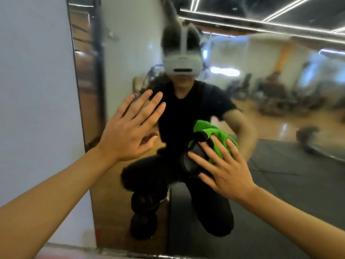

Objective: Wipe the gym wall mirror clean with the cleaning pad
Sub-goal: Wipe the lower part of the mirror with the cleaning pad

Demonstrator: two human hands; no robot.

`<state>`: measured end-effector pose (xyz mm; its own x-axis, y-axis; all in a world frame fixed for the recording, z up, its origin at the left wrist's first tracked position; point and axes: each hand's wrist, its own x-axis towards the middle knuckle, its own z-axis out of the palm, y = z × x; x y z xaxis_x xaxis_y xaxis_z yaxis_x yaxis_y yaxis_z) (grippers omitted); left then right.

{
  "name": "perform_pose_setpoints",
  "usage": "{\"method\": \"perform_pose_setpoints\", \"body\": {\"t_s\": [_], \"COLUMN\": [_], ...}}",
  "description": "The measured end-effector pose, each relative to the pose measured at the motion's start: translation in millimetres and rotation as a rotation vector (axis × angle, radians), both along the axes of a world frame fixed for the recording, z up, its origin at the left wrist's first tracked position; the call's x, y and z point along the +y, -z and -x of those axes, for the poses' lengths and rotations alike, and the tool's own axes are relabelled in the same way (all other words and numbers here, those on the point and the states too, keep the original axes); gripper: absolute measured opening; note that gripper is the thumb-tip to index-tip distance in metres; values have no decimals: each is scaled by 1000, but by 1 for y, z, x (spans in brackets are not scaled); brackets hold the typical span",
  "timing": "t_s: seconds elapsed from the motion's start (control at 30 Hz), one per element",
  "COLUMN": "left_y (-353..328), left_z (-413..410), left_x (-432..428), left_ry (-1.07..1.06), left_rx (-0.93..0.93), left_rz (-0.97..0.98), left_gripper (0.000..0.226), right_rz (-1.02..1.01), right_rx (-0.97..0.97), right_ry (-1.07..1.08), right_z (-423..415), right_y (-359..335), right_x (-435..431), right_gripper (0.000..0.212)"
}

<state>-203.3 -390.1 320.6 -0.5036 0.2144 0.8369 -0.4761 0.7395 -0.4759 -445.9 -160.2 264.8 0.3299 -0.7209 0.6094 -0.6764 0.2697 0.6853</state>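
Pale grey wall [35, 90] fills the left side, meeting the dark-framed edge of one large gym wall mirror [280, 174] that takes up everything else. Its glass reflects a wood-toned floor, dark mats, bright ceiling light strips and blurred gym equipment, along with a crouching person in black wearing a white headset. Two bare hands reach toward the glass. Leftmost, the left hand [128, 128] is spread flat with straight fingers, holding nothing, against or just short of the glass. Further right, the right hand [224, 165] presses with straight, splayed fingers on one crumpled green and black cleaning pad [214, 135], held against the mirror's lower middle.
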Motion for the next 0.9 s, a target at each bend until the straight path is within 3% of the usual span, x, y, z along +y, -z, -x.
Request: {"method": "perform_pose_setpoints", "body": {"t_s": [0.1, 0.23, 0.33, 0.4, 0.47, 0.53, 0.57, 0.67, 0.77, 0.9], "left_y": [7, 10, 9, 8, 9, 10, 10, 11, 10, 11], "left_z": [5, 7, 7, 7, 5, 6, 6, 10, 9, 9], "left_x": [-1, -5, -4, -5, -6, -7, -6, -4, -4, -7], "left_ry": [-30, -53, -49, -48, -47, -46, -48, -60, -59, -62], "left_rx": [26, 53, 52, 58, 55, 63, 67, 86, 84, 64], "left_rz": [23, 57, 58, 77, 84, 85, 85, 93, 104, 108], "left_gripper": [80, 82, 83, 82, 82, 82, 83, 83, 83, 84], "right_rz": [-61, 348, 469, 260, 3, -13, 68, 391, 611, 354], "right_rx": [89, -175, -332, -272, -30, 79, 39, -269, -476, -336], "right_ry": [-82, -45, -53, -87, -60, -44, -31, 42, 95, -33], "right_z": [16, 7, -18, -24, -4, 34, 49, 67, 27, -49], "right_y": [-55, -143, -89, -16, 24, 3, -17, -72, -78, -61], "right_x": [4, -7, -25, -25, -5, 19, 31, 57, 28, -42], "right_gripper": [69, 64, 65, 71, 72, 71, 69, 68, 68, 69]}}
